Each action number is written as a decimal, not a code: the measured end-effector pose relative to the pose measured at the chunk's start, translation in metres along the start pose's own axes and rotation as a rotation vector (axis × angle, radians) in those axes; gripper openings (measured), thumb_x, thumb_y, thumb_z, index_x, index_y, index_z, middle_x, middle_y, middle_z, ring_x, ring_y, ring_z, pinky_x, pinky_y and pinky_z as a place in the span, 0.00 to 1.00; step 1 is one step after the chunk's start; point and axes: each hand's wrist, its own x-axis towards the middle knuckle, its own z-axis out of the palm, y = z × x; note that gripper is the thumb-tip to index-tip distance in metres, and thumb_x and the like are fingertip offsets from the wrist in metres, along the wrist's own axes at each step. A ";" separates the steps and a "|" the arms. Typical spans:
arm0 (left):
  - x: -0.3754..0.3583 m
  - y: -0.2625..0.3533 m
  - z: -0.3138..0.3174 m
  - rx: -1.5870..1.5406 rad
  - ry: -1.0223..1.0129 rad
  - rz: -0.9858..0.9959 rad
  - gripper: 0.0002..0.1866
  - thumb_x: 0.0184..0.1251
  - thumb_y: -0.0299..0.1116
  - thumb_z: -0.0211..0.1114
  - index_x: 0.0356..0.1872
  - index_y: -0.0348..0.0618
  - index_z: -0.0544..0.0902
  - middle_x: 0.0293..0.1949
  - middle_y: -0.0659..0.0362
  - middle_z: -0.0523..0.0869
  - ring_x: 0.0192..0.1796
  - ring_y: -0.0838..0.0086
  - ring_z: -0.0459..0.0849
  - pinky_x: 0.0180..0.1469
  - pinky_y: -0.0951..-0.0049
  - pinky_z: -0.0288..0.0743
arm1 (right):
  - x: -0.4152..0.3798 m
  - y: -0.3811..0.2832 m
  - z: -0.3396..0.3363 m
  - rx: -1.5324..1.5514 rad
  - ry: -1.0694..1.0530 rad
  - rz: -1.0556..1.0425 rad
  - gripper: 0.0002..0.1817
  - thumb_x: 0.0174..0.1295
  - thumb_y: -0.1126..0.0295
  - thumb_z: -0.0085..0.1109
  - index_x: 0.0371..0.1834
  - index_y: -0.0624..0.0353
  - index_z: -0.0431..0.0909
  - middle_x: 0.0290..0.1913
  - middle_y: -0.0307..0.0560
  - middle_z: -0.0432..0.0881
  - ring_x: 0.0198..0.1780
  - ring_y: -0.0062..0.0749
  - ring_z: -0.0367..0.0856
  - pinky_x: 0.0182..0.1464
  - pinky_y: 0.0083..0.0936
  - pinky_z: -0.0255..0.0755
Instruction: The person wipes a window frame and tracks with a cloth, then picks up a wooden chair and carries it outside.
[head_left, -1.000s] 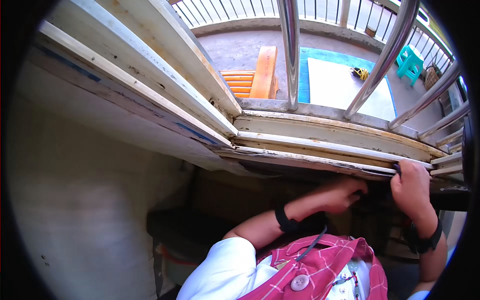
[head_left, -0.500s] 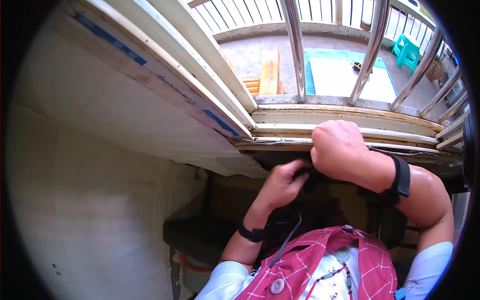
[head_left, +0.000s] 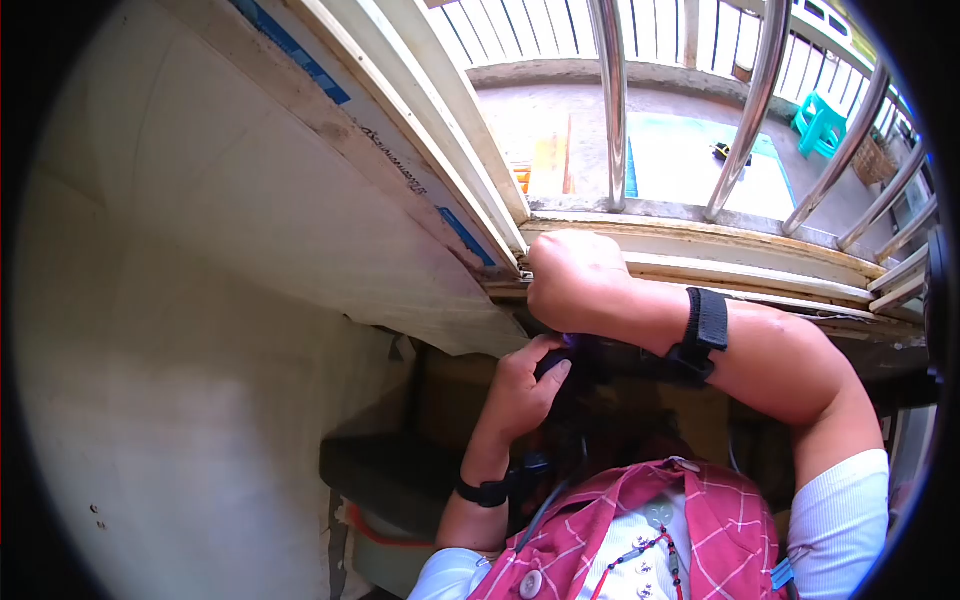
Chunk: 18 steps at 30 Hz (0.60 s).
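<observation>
My right hand (head_left: pixel 577 280) is closed in a fist over the left end of the window sill (head_left: pixel 740 262), near the corner of the frame. Whatever its fingers hold is hidden beneath it. Just below and to the left, my left hand (head_left: pixel 523 385) is bent round a dark object (head_left: pixel 553 362), with the thumb along it. That object is too dark to make out, and a small purple glint shows beside it. Both hands are close together under the sill's edge. Black straps circle both wrists.
Metal bars (head_left: pixel 613 120) stand beyond the sill. Outside are a white-topped blue table (head_left: pixel 680 165), a green stool (head_left: pixel 820 125) and a railing. A pale sheet-covered wall (head_left: pixel 200 300) fills the left. A dark seat (head_left: pixel 390 470) is at lower left.
Both hands have moved left along the sill, my right hand the farther, up to the frame corner. The view has shifted slightly.
</observation>
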 end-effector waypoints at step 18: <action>0.008 -0.005 0.007 -0.149 0.143 -0.078 0.10 0.63 0.24 0.64 0.46 0.35 0.80 0.41 0.54 0.85 0.45 0.74 0.81 0.52 0.74 0.73 | 0.026 0.043 0.014 0.789 -0.117 -0.106 0.14 0.54 0.73 0.52 0.39 0.68 0.84 0.26 0.40 0.81 0.29 0.20 0.75 0.34 0.23 0.72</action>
